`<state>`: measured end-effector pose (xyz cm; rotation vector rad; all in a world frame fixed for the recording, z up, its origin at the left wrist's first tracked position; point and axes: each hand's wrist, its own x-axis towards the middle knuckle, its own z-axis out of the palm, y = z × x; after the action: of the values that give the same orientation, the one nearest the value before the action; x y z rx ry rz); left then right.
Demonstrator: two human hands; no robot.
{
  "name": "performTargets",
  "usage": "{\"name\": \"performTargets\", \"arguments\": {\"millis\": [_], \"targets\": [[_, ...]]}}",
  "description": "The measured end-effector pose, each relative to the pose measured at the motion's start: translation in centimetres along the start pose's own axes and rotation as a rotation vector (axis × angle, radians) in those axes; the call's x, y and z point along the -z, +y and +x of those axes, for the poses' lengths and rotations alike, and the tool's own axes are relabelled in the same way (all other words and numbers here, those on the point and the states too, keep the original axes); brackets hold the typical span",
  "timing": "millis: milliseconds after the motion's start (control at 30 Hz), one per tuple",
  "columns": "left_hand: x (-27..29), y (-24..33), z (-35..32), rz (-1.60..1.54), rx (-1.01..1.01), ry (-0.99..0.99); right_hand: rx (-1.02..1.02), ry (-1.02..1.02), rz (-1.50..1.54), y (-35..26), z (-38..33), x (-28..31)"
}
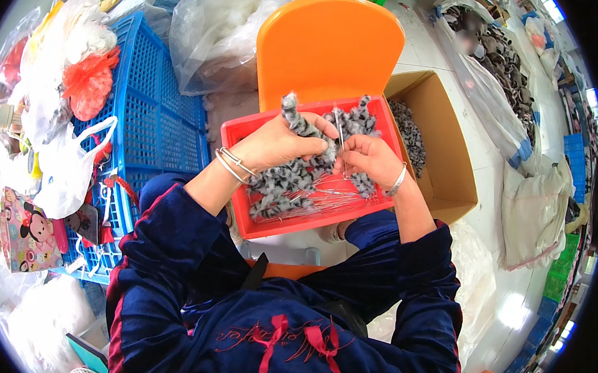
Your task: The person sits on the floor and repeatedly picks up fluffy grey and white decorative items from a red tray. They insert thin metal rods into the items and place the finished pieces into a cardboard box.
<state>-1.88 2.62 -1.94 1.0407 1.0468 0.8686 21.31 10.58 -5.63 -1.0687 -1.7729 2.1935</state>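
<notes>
- Plainly, the thin wire (341,135) looks easy to lose: the right hand (369,160) pinches it only at the fingertips, so it could slide out into the loose wires (326,199) below.
- Its upright end could also prick a finger, being so close to both hands.
- Held over the red tray (244,131), the grey-and-white fuzzy strip (295,117) sticks up from the left hand (281,144), whose fingers are curled around it; it looks soft, striped and limp.

Both forearms raised and bent inward, left hand (278,142) and right hand (369,158) with fingers curled, nearly touching.
</notes>
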Motion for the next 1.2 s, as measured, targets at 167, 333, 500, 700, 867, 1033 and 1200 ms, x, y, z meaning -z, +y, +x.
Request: {"name": "performTargets", "arguments": {"millis": [167,333,500,700,867,1033,1200], "targets": [[0.0,-0.7,0.5,0.039,0.033,0.007,0.097,0.104,0.235,-0.5,-1.1,0.2],[-2.2,-2.1,0.7,-0.026,0.102,0.041,0.184,0.150,0.395,-1.3,-1.7,-0.1],[-2.9,-2.3,0.9,-0.126,0.104,-0.051,0.367,0.187,0.438,-1.0,-1.2,-0.3],[-2.9,-1.7,0.8,-0.132,0.070,-0.059,0.379,0.072,0.449,-1.4,-2.2,0.4],[-2.2,-1.8,1.1,-0.050,-0.005,-0.003,0.316,-0.036,0.442,-1.8,-2.9,0.9],[-1.3,-2.2,1.2,0.147,-0.113,0.049,0.177,0.062,0.177,-2.1,-2.7,0.8],[-1.7,-0.6,0.6,0.252,-0.080,0.035,0.208,0.036,0.101,-0.9,-1.9,0.3]]}}
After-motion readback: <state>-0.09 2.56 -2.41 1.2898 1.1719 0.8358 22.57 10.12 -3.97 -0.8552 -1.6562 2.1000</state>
